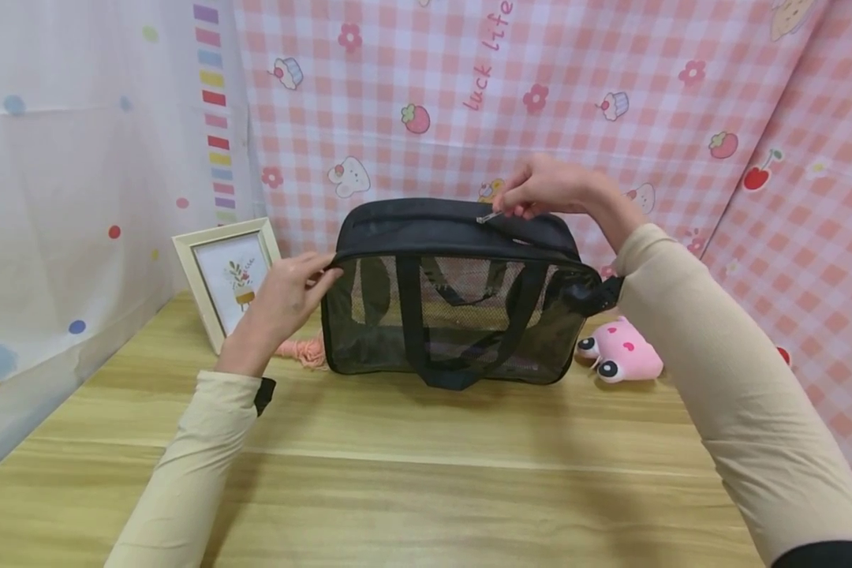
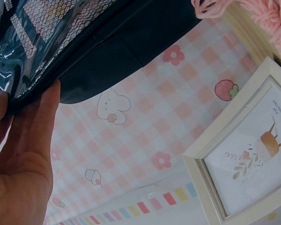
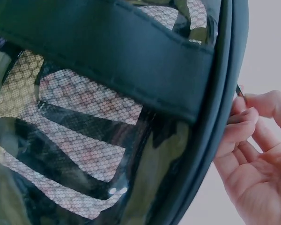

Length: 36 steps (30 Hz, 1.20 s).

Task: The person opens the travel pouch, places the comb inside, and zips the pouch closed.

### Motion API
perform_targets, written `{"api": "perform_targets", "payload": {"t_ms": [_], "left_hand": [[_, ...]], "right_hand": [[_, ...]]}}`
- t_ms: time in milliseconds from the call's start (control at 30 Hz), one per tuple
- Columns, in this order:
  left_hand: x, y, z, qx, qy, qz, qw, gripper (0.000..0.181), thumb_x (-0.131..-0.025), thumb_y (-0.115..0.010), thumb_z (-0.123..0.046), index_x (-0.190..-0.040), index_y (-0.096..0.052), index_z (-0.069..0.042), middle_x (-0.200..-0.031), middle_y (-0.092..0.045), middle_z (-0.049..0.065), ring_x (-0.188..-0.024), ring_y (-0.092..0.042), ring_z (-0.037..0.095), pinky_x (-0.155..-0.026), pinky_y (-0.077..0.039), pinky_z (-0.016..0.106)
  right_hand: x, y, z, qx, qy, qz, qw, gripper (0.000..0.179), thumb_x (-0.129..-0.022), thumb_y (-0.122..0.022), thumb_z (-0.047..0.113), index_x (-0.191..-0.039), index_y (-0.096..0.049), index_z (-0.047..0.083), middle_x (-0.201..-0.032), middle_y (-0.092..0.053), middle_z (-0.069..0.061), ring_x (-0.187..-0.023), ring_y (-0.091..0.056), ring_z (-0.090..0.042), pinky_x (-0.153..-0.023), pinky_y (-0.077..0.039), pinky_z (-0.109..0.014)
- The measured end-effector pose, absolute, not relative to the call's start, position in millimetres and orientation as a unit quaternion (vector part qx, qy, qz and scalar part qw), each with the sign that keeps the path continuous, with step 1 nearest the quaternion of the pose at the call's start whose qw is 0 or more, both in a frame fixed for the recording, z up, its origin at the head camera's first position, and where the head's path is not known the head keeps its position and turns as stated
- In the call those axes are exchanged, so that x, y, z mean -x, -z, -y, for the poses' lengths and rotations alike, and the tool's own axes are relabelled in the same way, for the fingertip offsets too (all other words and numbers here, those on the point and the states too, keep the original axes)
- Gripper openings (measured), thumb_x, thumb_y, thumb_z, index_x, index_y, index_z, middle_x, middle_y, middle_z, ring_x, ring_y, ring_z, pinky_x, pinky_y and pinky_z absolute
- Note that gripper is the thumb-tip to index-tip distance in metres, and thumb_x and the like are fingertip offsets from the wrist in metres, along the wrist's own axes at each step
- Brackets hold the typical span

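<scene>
A black wash bag (image 1: 412, 229) with a clear plastic front and mesh back stands upright on the table (image 1: 426, 457). My left hand (image 1: 291, 292) grips its upper left corner, thumb on the near side; the left wrist view shows the fingers (image 2: 49, 108) at the dark edging. Above the top panel, my right hand (image 1: 543, 188) pinches a small metal zipper pull (image 1: 487, 217) between thumb and fingers. To the right of the pull, a gap shows in the bag's top. A black strap handle (image 1: 412, 315) hangs down the front. In the right wrist view the bag's edge hides part of the fingers.
A cream picture frame (image 1: 206, 292) leans at the left behind my left hand. Pink yarn (image 1: 305, 353) lies beside the bag's lower left. On the right sits a pink plush toy (image 1: 632, 351) with big eyes. A checked cloth (image 1: 426, 95) hangs close behind.
</scene>
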<state>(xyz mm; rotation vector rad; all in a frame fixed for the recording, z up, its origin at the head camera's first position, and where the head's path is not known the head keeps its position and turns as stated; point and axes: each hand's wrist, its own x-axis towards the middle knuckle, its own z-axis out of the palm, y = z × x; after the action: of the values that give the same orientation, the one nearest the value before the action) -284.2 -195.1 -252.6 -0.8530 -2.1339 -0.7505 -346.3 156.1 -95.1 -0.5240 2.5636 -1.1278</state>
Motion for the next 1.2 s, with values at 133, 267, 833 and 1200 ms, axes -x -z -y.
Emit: {"api": "perform_targets", "payload": {"t_ms": [133, 267, 833, 1200], "left_hand": [[284.0, 251.6, 195.3, 0.331, 0.289, 0.825, 0.355, 0.024, -0.09, -0.065, -0.004, -0.111, -0.068, 0.005, -0.089, -0.066, 0.018, -0.074, -0.066, 0.029, -0.063, -0.057, 0.039], [283.6, 252.9, 196.0, 0.33, 0.287, 0.827, 0.354, 0.023, -0.089, -0.065, -0.004, -0.111, -0.068, 0.005, -0.087, -0.065, 0.017, -0.073, -0.066, 0.028, -0.062, -0.057, 0.039], [284.4, 250.3, 195.1, 0.325, 0.282, 0.831, 0.352, 0.025, -0.09, -0.065, -0.006, -0.112, -0.067, 0.005, -0.084, -0.065, 0.016, -0.07, -0.065, 0.026, -0.06, -0.056, 0.038], [283.1, 250.9, 194.9, 0.325, 0.286, 0.83, 0.353, 0.025, -0.09, -0.065, -0.004, -0.112, -0.067, 0.005, -0.087, -0.065, 0.017, -0.072, -0.065, 0.028, -0.061, -0.056, 0.039]], "right_hand": [[345.2, 94.5, -161.5, 0.176, 0.406, -0.884, 0.149, 0.02, -0.094, -0.056, 0.005, -0.1, -0.068, -0.011, -0.076, -0.064, -0.009, -0.06, -0.053, -0.008, -0.053, -0.047, -0.018], [345.0, 96.3, -163.7, 0.178, 0.404, -0.885, 0.149, 0.021, -0.095, -0.055, 0.005, -0.101, -0.068, -0.01, -0.081, -0.065, -0.011, -0.061, -0.053, -0.008, -0.053, -0.048, -0.018], [347.9, 96.4, -177.7, 0.182, 0.42, -0.877, 0.144, 0.022, -0.094, -0.05, 0.001, -0.092, -0.069, -0.008, -0.086, -0.062, -0.01, -0.063, -0.05, -0.01, -0.056, -0.048, -0.021], [345.4, 101.0, -202.8, 0.169, 0.427, -0.875, 0.15, 0.023, -0.095, -0.049, 0.002, -0.086, -0.066, -0.011, -0.092, -0.063, -0.012, -0.065, -0.051, -0.012, -0.058, -0.048, -0.022]]}}
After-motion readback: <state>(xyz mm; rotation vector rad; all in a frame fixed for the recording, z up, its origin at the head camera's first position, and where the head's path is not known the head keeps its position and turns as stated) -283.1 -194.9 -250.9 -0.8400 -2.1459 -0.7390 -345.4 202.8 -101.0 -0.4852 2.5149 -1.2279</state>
